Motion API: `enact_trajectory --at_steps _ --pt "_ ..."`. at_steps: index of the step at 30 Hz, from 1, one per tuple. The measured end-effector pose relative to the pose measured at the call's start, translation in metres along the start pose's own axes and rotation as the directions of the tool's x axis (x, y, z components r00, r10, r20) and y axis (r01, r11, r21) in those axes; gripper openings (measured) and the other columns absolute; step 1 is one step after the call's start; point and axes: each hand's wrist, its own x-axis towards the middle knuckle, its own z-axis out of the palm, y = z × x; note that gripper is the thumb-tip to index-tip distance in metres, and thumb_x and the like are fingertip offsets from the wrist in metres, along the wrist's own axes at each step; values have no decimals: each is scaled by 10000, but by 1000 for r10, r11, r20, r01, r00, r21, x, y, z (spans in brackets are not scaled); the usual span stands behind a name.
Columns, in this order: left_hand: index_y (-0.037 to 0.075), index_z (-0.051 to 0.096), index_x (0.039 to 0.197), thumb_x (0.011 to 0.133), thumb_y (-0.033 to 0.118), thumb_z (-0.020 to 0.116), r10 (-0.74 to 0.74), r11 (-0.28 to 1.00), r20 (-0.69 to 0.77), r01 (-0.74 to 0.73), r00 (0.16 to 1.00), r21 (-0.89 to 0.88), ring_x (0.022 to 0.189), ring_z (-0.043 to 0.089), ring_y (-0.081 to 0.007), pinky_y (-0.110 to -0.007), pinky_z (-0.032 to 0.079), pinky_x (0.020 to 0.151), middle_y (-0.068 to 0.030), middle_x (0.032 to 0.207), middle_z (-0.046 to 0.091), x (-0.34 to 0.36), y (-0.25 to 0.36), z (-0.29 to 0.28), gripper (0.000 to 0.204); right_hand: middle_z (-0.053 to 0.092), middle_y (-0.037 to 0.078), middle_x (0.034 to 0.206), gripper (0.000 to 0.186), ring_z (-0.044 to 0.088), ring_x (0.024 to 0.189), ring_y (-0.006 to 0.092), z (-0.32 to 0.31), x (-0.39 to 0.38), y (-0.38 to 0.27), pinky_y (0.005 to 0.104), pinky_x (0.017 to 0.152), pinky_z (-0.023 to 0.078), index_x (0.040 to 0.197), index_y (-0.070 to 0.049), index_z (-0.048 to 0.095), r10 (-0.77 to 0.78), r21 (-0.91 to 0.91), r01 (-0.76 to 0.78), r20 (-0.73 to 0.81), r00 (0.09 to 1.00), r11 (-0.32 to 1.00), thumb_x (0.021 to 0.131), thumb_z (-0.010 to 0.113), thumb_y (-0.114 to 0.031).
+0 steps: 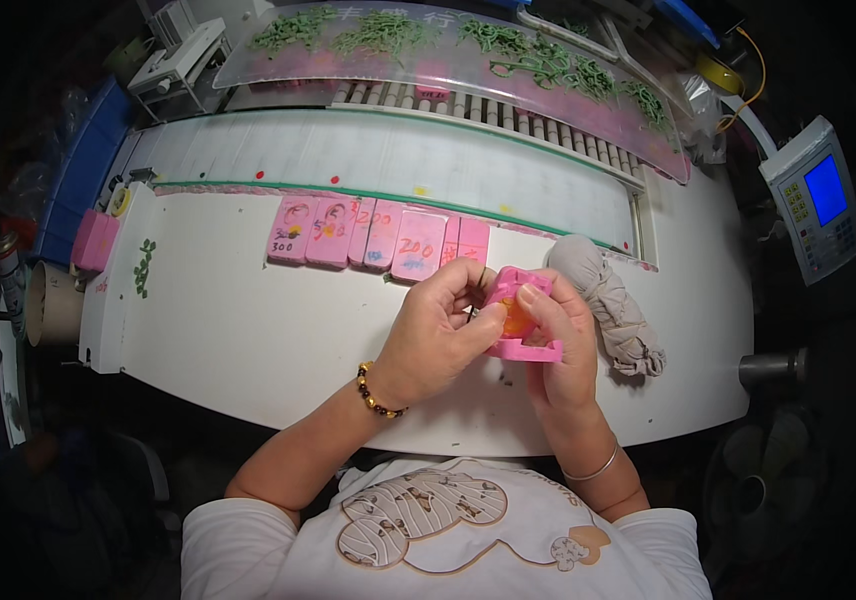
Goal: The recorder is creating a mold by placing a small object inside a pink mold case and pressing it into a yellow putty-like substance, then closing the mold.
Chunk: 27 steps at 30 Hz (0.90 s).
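Note:
My left hand [443, 330] and my right hand [563, 345] are together over the white table [218, 350], both closed on a pink block, apparently a rubber mould [516, 348], with an orange-yellow patch inside. The left thumb presses at its side and the right thumb lies over its upper part; some left fingertips are hidden. Just behind my hands is a row of pink blocks [308, 230] with handwritten marks. A grey cloth bundle [608, 310] lies to the right of them.
Behind are a long white strip [208, 150], rollers [508, 128] and a clear tray [428, 60] with green clusters. A control panel [813, 195] stands right, a fan [753, 490] lower right. Blue bins [78, 170], small green pieces [145, 265] and a spray can [11, 270] are left.

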Motion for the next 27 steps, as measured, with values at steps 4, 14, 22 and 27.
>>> enact_trajectory --at_steps 4,14,22,27 --pt "-8 538 1039 909 41 568 10 1000 -19 -10 1000 -1 863 540 -44 -215 485 763 -22 955 569 -1 0 1 143 622 20 859 106 565 708 44 4 0 0 192 615 474 957 -27 588 -28 -23 27 -25 999 999 903 612 -115" --pt "-35 547 1062 885 19 610 27 996 -33 -30 999 -87 903 581 -73 -224 520 805 -60 993 592 2 2 2 195 640 26 900 107 599 795 52 -3 -3 1 206 709 511 988 -18 587 -158 -182 155 -7 987 971 924 625 -95" --pt "-50 538 1103 885 -29 599 73 996 -47 -75 996 -40 949 597 -92 -226 523 834 -72 1039 595 1 1 2 228 642 31 919 142 604 815 63 -7 0 -1 213 732 511 1020 -3 590 -177 -195 169 -21 984 966 913 639 -83" --pt "-56 535 1110 895 -43 579 103 994 -162 -107 981 -16 975 599 -100 -246 510 869 -77 1064 595 0 0 3 220 636 39 946 158 605 841 73 -17 0 -7 216 753 506 1025 8 591 -123 -245 135 66 990 960 889 655 -40"
